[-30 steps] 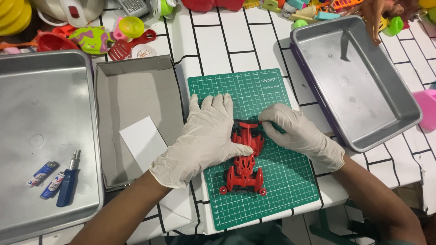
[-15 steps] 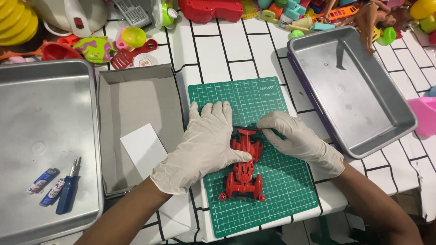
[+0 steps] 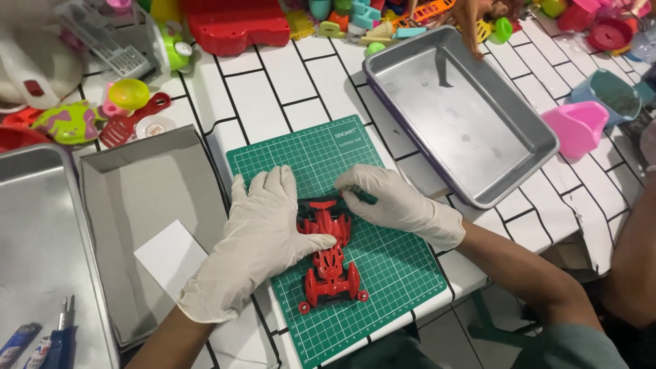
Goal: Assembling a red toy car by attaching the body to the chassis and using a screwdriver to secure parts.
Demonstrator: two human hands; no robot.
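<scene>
A red plastic toy racing car body [image 3: 328,263] is lying on the green gridded cutting mat [image 3: 383,273] on the white-tiled desk [image 3: 260,102]. The gloved left hand [image 3: 256,239] is lying flat, fingers spread, pressing down on the car's left side. The gloved right hand [image 3: 393,201] is pinching the car's far end.

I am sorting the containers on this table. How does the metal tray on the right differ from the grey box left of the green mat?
The metal tray is shiny with rounded corners; the grey box is dull with sharp, straight corners. The tray lies turned at an angle to the green mat; the box sits nearly in line with it. The tray holds nothing; the box holds a white card. Both are shallow, open and rectangular.
</scene>
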